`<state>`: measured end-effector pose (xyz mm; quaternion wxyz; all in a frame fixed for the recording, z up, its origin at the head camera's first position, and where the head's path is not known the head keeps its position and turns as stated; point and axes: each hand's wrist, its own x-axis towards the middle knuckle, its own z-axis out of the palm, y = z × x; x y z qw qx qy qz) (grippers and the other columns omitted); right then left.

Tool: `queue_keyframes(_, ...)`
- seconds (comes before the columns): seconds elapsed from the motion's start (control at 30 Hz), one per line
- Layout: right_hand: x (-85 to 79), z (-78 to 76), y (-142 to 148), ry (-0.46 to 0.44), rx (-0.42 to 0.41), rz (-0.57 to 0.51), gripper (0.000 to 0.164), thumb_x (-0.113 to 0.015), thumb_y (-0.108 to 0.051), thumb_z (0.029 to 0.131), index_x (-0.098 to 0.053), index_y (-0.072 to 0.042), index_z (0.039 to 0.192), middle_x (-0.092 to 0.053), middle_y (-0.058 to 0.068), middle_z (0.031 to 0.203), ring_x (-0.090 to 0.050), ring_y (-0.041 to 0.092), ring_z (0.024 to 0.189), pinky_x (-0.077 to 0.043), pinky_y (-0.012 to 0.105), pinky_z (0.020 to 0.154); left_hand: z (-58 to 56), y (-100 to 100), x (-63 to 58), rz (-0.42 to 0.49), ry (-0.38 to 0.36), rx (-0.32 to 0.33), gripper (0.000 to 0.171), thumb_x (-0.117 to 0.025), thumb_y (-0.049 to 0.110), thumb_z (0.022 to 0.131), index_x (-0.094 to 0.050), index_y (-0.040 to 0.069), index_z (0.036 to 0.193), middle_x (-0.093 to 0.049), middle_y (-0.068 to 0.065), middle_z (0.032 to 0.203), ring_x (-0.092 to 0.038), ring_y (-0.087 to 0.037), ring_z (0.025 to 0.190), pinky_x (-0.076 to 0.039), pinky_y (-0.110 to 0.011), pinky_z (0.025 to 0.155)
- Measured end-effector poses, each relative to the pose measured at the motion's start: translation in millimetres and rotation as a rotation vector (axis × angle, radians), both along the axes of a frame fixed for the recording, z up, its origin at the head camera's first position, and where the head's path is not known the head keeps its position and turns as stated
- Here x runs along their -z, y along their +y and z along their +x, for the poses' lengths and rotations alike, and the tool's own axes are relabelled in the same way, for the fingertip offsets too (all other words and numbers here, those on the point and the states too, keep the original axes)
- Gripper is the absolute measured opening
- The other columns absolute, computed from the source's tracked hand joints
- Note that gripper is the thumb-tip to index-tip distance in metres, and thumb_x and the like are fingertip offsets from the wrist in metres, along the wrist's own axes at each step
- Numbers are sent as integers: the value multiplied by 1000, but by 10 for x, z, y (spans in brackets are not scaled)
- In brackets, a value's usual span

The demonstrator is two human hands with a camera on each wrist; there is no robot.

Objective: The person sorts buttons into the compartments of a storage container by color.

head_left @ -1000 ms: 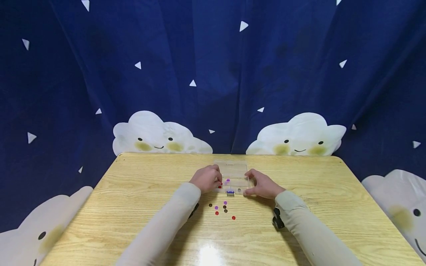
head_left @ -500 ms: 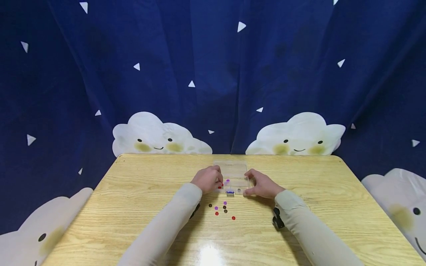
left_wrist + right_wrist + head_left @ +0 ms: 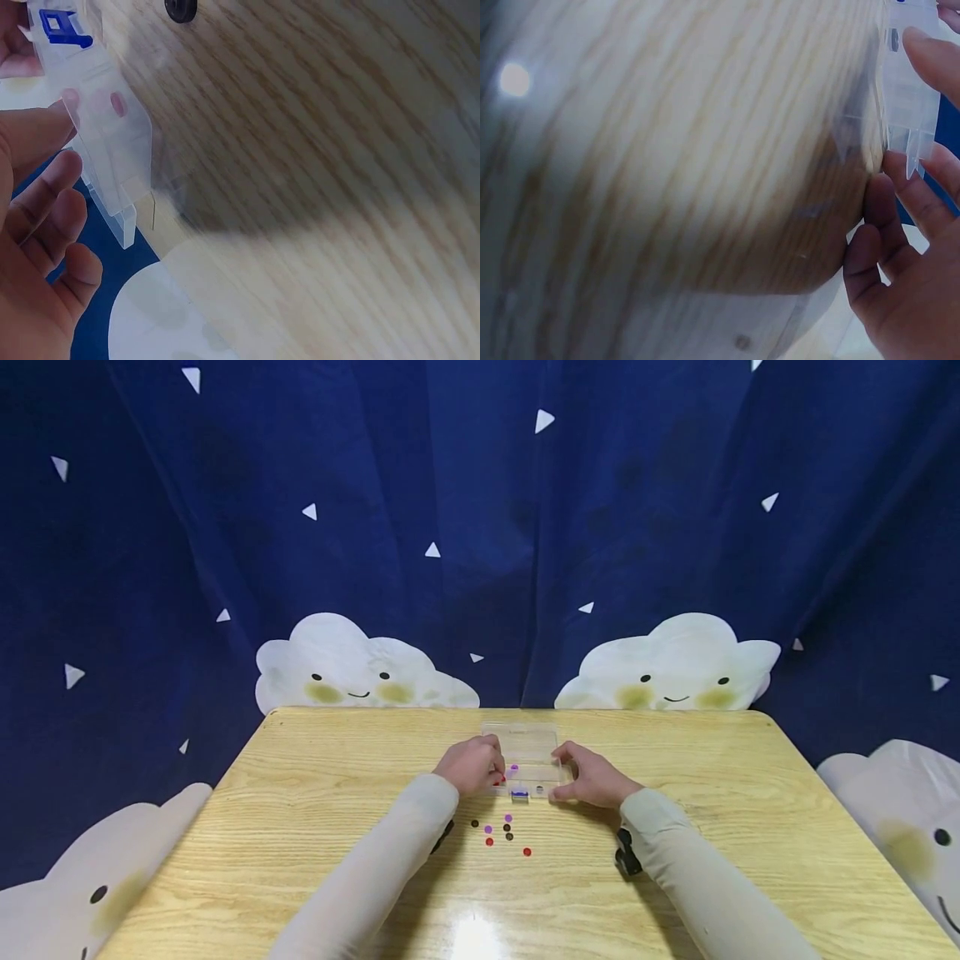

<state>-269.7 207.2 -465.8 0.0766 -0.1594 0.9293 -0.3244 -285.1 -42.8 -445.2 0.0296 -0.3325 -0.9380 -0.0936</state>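
A clear plastic compartment box [image 3: 534, 745] lies with its lid raised toward the far table edge and a blue latch [image 3: 520, 795] at its front. My left hand [image 3: 472, 766] reaches into its left end, thumb and forefinger pinching a small red button [image 3: 70, 96]. Another red button [image 3: 117, 103] shows through the box wall in the left wrist view. My right hand [image 3: 592, 777] grips the box's right end, thumb at the front and fingers behind. Inside the box sit a purple button [image 3: 514, 768] and a dark button [image 3: 539, 789].
In front of the box, loose buttons lie on the wooden table [image 3: 300, 827]: red [image 3: 527, 852], purple [image 3: 488, 829] and black [image 3: 475, 823] among them. A dark blue curtain [image 3: 480, 527] with white clouds hangs behind the far edge.
My left hand has shifted slightly right and down within the box's left end, along with the red button. The right hand and the box stay in place.
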Motion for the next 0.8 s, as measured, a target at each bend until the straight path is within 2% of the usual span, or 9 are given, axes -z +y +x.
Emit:
queue_keyframes(0.2, 2, -17, 1, -12, 10, 0, 64, -86, -25, 74, -54, -5, 125, -61, 17, 120, -57, 31, 110, -44, 49, 100, 21, -28, -45, 13, 11, 5, 9, -72, 17, 90, -80, 20, 88, -64, 5, 97, -63, -9, 85, -56, -24, 74)
queue_keyframes(0.4, 33, -9, 0, -19, 12, 11, 65, -87, -27, 73, -54, -6, 126, -61, 15, 119, -57, 30, 109, -45, 48, 100, 59, -137, -53, 34, 36, 26, 10, -70, 19, 91, -79, 18, 93, -65, 4, 97, -64, -10, 87, -57, -27, 77)
queue_keyframes(0.8, 21, 0, -12, -26, 27, 3, 67, -87, -25, 73, -53, -6, 127, -60, 15, 121, -56, 32, 115, -43, 52, 104, 241, -406, -74, 19, 159, 151, 8, -74, 16, 87, -78, 18, 93, -66, 5, 95, -65, -11, 84, -56, -27, 74)
